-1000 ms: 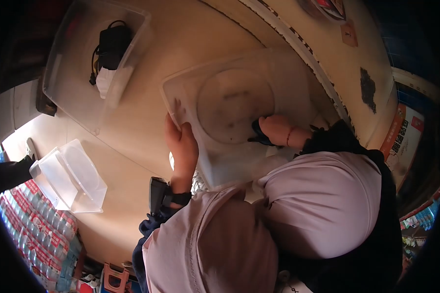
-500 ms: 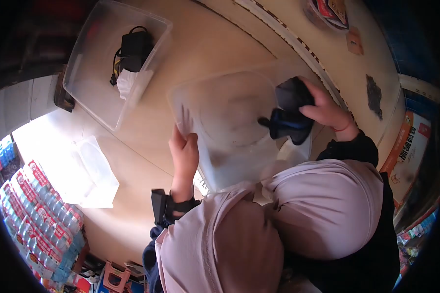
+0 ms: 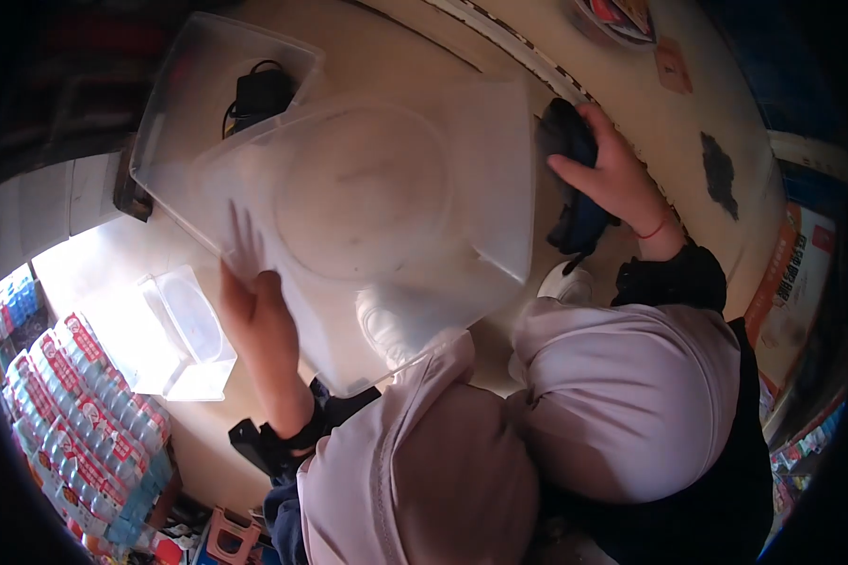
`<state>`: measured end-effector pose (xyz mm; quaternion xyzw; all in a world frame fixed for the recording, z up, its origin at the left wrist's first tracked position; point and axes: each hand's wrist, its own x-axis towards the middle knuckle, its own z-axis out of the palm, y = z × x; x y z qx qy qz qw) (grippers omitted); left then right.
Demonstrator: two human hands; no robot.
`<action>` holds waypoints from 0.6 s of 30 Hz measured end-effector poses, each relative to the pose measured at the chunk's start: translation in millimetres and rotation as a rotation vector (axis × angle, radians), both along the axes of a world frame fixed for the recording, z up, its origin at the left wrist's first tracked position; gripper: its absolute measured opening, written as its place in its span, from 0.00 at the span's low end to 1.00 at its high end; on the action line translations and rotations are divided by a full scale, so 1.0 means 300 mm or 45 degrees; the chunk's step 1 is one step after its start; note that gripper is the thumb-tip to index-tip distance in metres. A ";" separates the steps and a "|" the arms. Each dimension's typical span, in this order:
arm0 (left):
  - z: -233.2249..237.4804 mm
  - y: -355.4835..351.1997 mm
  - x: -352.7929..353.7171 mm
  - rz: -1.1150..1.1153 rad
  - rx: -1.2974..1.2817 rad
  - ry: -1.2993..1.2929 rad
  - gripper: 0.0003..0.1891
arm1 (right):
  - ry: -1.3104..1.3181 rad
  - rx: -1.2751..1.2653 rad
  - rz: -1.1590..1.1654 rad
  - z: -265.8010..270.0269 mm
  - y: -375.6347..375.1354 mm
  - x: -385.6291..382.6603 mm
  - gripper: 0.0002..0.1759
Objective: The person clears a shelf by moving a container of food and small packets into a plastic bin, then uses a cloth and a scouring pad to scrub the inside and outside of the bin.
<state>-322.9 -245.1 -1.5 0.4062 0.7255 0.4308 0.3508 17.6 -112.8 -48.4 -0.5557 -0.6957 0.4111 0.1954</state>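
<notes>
My left hand [image 3: 266, 325] grips the edge of a large clear plastic bin [image 3: 490, 179], thumb on the near side and fingers showing through the wall. The bin is tilted up in front of me, with a round ring moulded in its base. To its right, my right hand [image 3: 617, 184] is closed round a soft-looking black item [image 3: 567, 141] with a narrow strap-like end hanging down; its exact kind is unclear. Behind the held bin, partly covered by it, a second clear bin [image 3: 165, 113] contains a black power adapter [image 3: 264, 92] with a cable.
A smaller clear container [image 3: 198, 325] lies at the left in bright light. Packs of bottled water [image 3: 89, 414] are stacked at lower left, near a pink stool [image 3: 233, 537]. An orange and white carton [image 3: 793, 273] stands at the right. My white shoe [image 3: 382, 325] shows through the plastic.
The held bin has moved left and up with my left hand, now overlapping the second bin. My right hand has drawn the black item clear of the bin, to its right.
</notes>
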 end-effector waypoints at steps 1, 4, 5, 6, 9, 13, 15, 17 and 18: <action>0.026 -0.010 -0.014 0.039 0.045 0.020 0.38 | 0.088 0.115 0.067 -0.012 0.003 -0.022 0.31; 0.096 -0.039 -0.019 0.139 0.225 0.144 0.41 | 0.003 0.434 0.309 -0.013 0.037 -0.085 0.36; 0.117 -0.044 -0.019 0.123 0.305 0.255 0.42 | 0.023 0.320 0.347 0.006 0.055 -0.105 0.30; 0.135 -0.047 -0.013 0.184 0.415 0.274 0.43 | 0.025 0.317 0.342 0.009 0.076 -0.121 0.30; 0.146 -0.077 -0.051 0.344 0.722 0.438 0.41 | 0.308 -0.051 0.339 0.040 0.131 -0.188 0.20; 0.150 -0.174 -0.158 0.688 0.964 0.110 0.35 | 0.475 0.288 0.315 0.109 0.163 -0.248 0.16; 0.176 -0.115 -0.075 0.810 1.004 0.011 0.34 | 0.268 0.850 0.450 0.109 0.160 -0.231 0.15; 0.180 -0.111 -0.071 0.789 0.980 -0.040 0.33 | 0.712 0.582 0.275 0.101 0.149 -0.270 0.15; 0.181 -0.100 -0.062 0.779 0.963 -0.069 0.32 | 0.716 0.592 0.260 0.086 0.149 -0.290 0.15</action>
